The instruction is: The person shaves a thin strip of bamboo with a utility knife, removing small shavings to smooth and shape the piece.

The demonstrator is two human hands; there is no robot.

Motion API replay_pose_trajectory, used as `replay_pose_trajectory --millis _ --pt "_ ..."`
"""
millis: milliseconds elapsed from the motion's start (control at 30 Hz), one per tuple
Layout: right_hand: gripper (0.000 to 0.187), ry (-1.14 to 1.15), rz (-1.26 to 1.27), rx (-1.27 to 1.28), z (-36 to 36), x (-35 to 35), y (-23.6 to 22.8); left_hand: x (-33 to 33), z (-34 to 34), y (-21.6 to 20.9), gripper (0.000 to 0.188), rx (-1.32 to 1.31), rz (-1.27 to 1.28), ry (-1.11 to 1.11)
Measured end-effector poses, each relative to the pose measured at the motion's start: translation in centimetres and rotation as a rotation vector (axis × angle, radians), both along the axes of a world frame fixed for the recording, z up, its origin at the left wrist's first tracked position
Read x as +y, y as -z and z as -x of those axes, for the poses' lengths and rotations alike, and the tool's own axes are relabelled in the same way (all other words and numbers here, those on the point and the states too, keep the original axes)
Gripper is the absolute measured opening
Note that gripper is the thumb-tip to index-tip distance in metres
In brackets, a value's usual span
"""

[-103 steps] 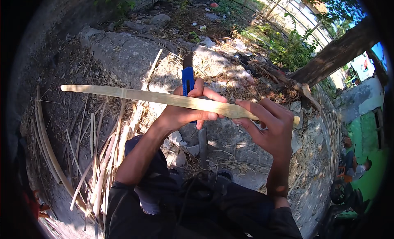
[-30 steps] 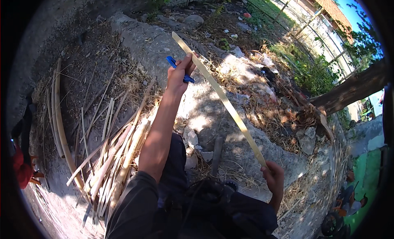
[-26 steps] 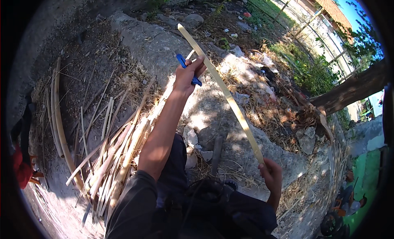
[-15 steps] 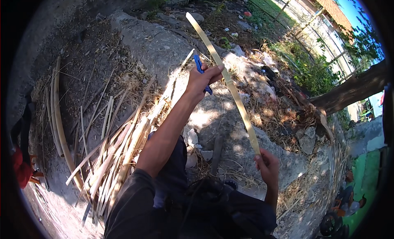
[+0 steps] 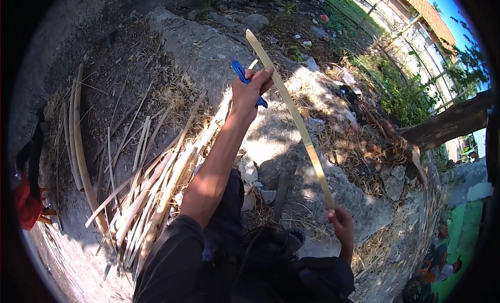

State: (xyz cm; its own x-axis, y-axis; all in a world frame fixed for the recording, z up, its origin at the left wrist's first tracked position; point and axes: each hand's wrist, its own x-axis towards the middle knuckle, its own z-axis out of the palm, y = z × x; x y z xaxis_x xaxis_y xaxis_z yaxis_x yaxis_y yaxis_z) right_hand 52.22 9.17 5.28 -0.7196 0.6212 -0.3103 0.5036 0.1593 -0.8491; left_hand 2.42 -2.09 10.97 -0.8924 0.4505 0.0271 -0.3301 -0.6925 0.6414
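Observation:
A long, flat, pale bamboo strip (image 5: 296,118) stretches between my two hands, slightly bowed. My left hand (image 5: 247,95) is closed, pinching the strip below its far tip between thumb and fingers. In the same fist sits a blue utility knife (image 5: 239,71); its two ends stick out on either side, and its blade is not clear to me. My right hand (image 5: 342,227) pinches the strip's near end.
A pile of split bamboo strips (image 5: 151,199) lies at my left, with longer curved poles (image 5: 82,147) beyond. A rough stone slab (image 5: 198,48), dry litter and a leaning tree trunk (image 5: 453,118) surround me. People (image 5: 442,266) sit at far right; red cloth (image 5: 23,204) shows at far left.
My left hand has shifted slightly left, and the strip's far tip has come down and nearer. My right hand has moved a little lower. Both still grip the strip.

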Motion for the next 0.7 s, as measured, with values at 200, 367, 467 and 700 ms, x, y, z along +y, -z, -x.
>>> replay_pose_trajectory --millis 200,367,467,700 --pt "0.021 0.046 0.085 0.014 -4.7 -0.3 3.3 -0.7 0.8 -0.1 0.04 -0.018 -0.046 -0.019" --pt "0.019 0.08 0.048 -0.054 -8.6 0.6 4.9 -0.8 1.0 -0.3 0.04 -0.028 -0.072 -0.045" --pt "0.023 0.152 -0.214 -0.064 -9.4 0.4 4.8 -0.7 1.2 -0.1 0.038 -0.012 -0.123 0.001" --pt "0.035 0.287 -0.587 0.006 -5.9 -0.7 0.9 -1.4 1.4 -0.9 0.034 0.033 -0.052 -0.001"
